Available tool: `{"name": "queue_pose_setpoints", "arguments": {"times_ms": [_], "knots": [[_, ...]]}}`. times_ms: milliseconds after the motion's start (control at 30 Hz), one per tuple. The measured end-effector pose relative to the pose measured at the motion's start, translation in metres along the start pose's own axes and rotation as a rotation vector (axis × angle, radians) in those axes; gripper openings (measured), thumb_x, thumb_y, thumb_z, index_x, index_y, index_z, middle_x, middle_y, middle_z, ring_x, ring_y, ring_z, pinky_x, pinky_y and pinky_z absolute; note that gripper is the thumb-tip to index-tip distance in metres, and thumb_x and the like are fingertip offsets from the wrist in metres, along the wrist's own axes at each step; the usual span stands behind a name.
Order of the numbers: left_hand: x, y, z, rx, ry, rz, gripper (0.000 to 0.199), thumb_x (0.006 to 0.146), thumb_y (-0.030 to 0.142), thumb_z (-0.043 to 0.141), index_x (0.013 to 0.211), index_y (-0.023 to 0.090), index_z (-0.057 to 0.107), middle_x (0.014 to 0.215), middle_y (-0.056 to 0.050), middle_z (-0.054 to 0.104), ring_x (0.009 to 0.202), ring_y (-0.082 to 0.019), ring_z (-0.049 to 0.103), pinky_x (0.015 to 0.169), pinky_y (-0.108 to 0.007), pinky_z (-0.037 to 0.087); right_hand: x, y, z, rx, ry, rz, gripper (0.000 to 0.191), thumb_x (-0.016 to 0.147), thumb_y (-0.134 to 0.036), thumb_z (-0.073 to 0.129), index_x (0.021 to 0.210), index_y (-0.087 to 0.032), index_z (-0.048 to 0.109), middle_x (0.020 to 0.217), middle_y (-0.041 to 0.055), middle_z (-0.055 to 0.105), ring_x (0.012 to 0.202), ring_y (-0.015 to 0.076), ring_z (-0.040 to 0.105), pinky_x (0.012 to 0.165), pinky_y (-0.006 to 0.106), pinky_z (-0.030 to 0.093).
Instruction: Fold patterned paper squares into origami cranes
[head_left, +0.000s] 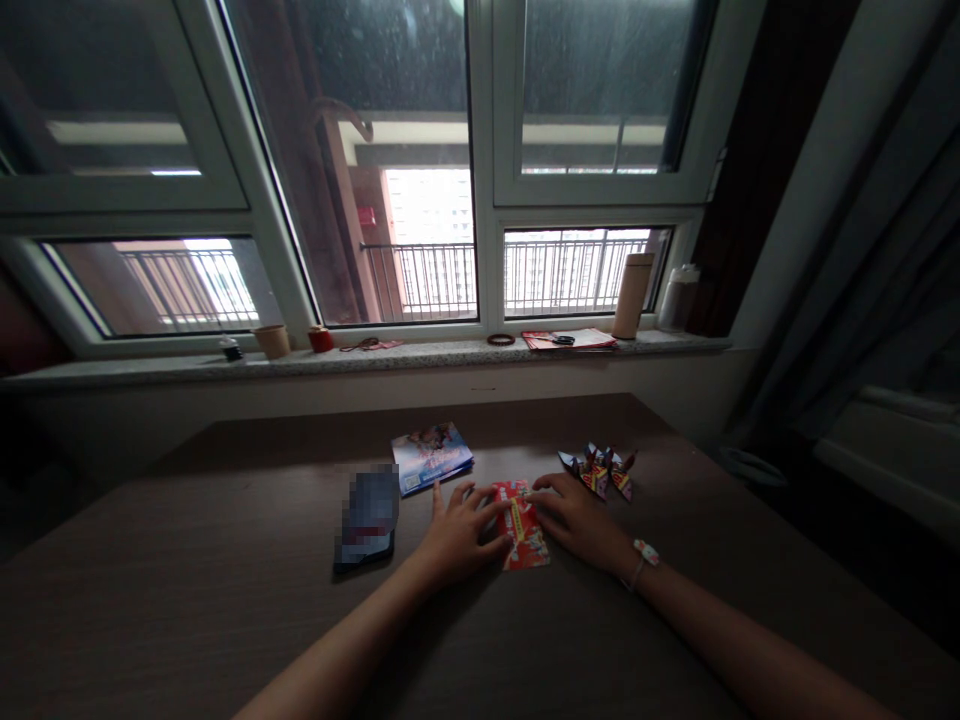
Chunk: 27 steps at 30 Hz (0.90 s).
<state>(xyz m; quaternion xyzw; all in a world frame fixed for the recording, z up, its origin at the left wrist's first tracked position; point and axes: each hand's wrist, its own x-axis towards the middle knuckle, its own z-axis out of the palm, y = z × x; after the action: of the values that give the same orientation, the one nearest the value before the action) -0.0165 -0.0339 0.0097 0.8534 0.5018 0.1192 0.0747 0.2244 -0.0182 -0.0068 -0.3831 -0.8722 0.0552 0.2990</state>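
Note:
A red printed sheet of paper (523, 540) lies on the brown table (247, 620) between my hands. My left hand (459, 532) rests at its left edge, fingers spread, the fingertips touching the paper. From the right, my right hand (581, 518) reaches the paper's upper right edge with its fingers apart. Just beyond my right hand sit several folded paper pieces (600, 472) with pointed tips. A stack of blue printed papers (433, 458) lies beyond my left hand. To the left of that hand is a dark phone (367, 520), its screen blurred.
On the stone windowsill (442, 354) stand a paper cup (272, 341), a red container (320, 340), a tan bottle (632, 295) and a clear bottle (679, 298). Scissors (562, 340) lie on red papers (592, 342). Dark curtains (870, 250) hang at the right.

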Motion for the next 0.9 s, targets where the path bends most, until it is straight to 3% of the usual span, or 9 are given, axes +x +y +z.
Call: {"name": "queue_pose_setpoints", "arguments": {"times_ms": [133,300,467,600,733,900], "knots": [[0.0003,-0.0014,0.004,0.017,0.039,-0.013,0.047,0.087,0.053,0.057,0.133,0.041,0.052,0.145,-0.001,0.048,0.138,-0.036,0.03,0.107,-0.076,-0.005,-0.0022,-0.0037,-0.0007,0.055,-0.056,-0.06,0.019,0.091,-0.025,0.056,0.104,-0.024,0.07,0.109,0.0059,0.065,0.104,0.0199,0.058,0.094,0.035,0.045],[0.001,-0.0039,0.0086,0.029,0.101,-0.005,0.051,0.087,0.053,0.056,0.135,0.037,0.049,0.139,-0.005,0.051,0.136,-0.034,0.033,0.109,-0.074,-0.001,-0.0033,-0.0073,-0.0019,0.094,-0.058,0.018,0.03,0.086,-0.034,0.064,0.113,-0.023,0.067,0.118,0.0081,0.064,0.111,0.0223,0.056,0.099,0.038,0.043],[0.0007,-0.0028,0.0077,0.035,0.148,0.005,0.036,0.084,0.046,0.063,0.117,0.032,0.062,0.133,-0.005,0.054,0.135,-0.034,0.034,0.111,-0.071,0.005,-0.005,-0.0091,-0.0025,0.11,-0.099,0.058,0.047,0.079,-0.04,0.071,0.122,-0.02,0.064,0.127,0.0113,0.06,0.119,0.0261,0.052,0.105,0.041,0.039],[0.0024,-0.0031,0.0053,-0.014,0.118,0.008,0.036,0.083,0.043,0.065,0.115,0.029,0.062,0.139,-0.005,0.052,0.138,-0.037,0.029,0.11,-0.074,0.006,-0.0068,-0.0062,0.0001,0.109,-0.079,0.071,0.04,0.084,-0.036,0.067,0.122,-0.023,0.063,0.138,0.0112,0.05,0.128,0.0266,0.045,0.108,0.042,0.037],[0.0035,-0.0038,0.004,-0.046,0.062,0.005,0.041,0.083,0.042,0.065,0.122,0.031,0.06,0.137,-0.004,0.054,0.137,-0.038,0.03,0.109,-0.076,0.003,-0.0066,-0.006,0.0012,0.093,-0.039,0.059,0.024,0.092,-0.023,0.053,0.111,-0.024,0.068,0.119,0.0085,0.06,0.113,0.0214,0.054,0.099,0.038,0.043],[0.0024,-0.0037,0.0035,-0.053,0.086,-0.001,0.037,0.084,0.043,0.065,0.12,0.036,0.064,0.129,-0.004,0.058,0.131,-0.034,0.037,0.111,-0.072,0.002,-0.0054,-0.0096,-0.0018,0.057,-0.036,0.083,0.026,0.085,-0.034,0.066,0.109,-0.023,0.069,0.112,0.0086,0.062,0.105,0.0232,0.056,0.095,0.037,0.045]]}}
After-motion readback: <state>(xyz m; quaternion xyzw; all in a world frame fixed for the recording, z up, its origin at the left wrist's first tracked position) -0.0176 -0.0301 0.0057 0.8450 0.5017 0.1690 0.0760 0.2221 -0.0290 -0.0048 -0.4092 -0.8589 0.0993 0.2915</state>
